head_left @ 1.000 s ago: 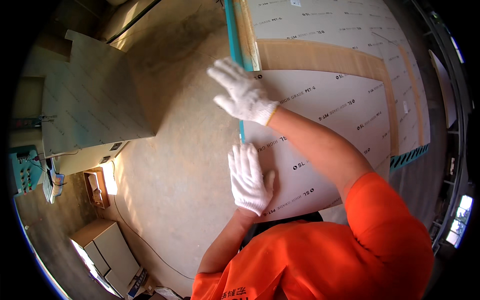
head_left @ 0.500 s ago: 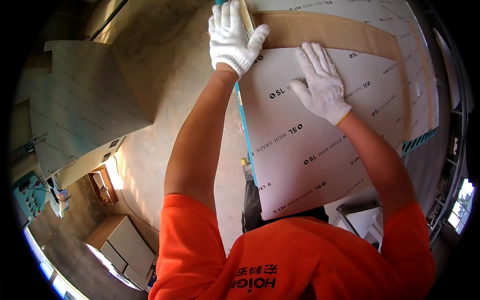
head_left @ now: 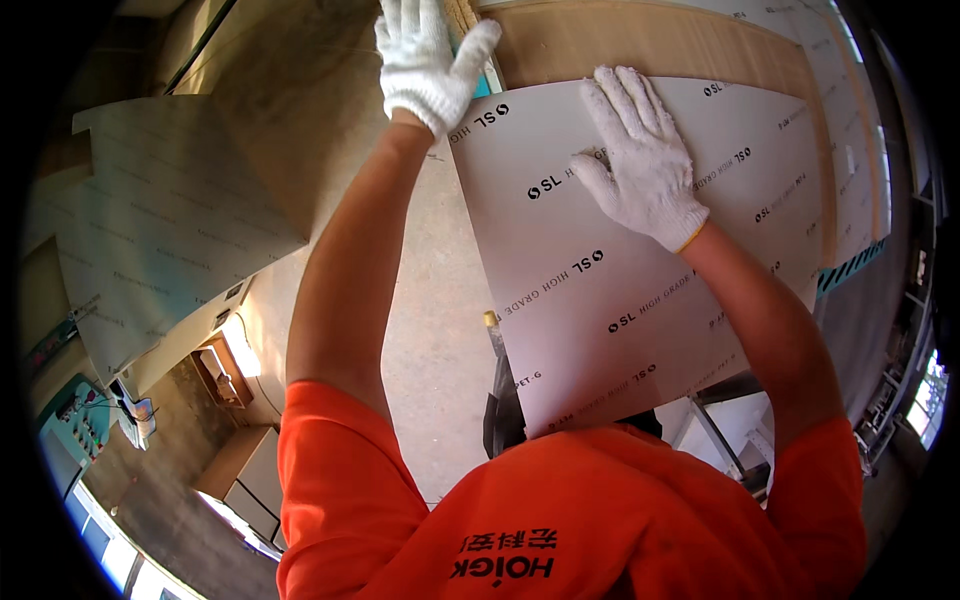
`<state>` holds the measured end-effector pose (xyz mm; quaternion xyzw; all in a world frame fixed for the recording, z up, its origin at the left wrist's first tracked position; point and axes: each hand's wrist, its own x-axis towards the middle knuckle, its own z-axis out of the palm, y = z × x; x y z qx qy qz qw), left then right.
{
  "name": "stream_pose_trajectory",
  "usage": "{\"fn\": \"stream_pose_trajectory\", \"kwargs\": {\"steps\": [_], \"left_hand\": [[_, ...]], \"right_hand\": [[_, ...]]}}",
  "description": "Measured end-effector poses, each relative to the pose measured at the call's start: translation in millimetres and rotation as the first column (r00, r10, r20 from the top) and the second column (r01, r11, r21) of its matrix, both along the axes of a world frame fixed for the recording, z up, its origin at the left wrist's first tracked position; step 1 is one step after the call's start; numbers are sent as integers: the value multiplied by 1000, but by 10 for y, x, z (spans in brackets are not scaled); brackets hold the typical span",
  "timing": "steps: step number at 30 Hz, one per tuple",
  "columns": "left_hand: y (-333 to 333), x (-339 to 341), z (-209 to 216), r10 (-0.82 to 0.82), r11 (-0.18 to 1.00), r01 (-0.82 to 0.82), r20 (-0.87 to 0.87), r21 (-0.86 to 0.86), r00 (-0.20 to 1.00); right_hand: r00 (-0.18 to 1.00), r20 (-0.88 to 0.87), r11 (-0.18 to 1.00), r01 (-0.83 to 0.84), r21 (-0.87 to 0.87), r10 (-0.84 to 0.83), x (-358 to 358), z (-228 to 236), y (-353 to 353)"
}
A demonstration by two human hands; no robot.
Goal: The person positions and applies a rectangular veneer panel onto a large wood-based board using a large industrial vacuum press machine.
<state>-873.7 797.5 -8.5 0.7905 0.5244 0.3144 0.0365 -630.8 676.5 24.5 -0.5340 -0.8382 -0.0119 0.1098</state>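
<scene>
A pale panel [head_left: 560, 290] with printed marks on its covering film lies in front of me, its near end against my body. My right hand [head_left: 640, 165], in a white knit glove, rests flat on the panel near its far edge, fingers stretched out. My left hand [head_left: 425, 65], gloved the same way, is open with the thumb apart. It is at the panel's far left corner, beside a teal edge [head_left: 484, 86], and its fingertips reach the picture's upper rim. Beyond the panel, a bare brown board surface [head_left: 640, 45] shows. Neither hand is gripping anything I can see.
More film-covered sheet [head_left: 858, 150] and a teal-and-black striped edge [head_left: 850, 268] lie at the right. Another film-covered panel [head_left: 170, 220] stands out on the left, above a teal control box [head_left: 75, 420]. A brown-and-white cabinet [head_left: 245, 480] is at the lower left.
My left hand has moved left and a little farther away. The panel's left edge now covers the teal strip that ran along it. My right hand stays flat on the panel.
</scene>
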Motion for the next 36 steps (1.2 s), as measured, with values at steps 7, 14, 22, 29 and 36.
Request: {"fn": "stream_pose_trajectory", "kwargs": {"steps": [7,14,22,29,36], "left_hand": [[175,-25,-99,429,858,-83,618,-507,659],[-948,-26,-167,-250,968,229,300,105,920],[-4649,222,89,-192,860,284,247,-425,950],[-5295,512,311,-134,940,198,232,-277,963],[-4166,1718,300,-160,977,175,126,-122,979]], "right_hand": [[1000,7,1000,-5,24,5,106,-96,2],[999,27,997,-38,72,36,49,-103,7],[994,-5,990,-107,93,108,78,-175,-52],[978,-98,982,182,-39,-185,33,-116,-400],[993,40,991,-112,77,109,692,-292,-1451]]}}
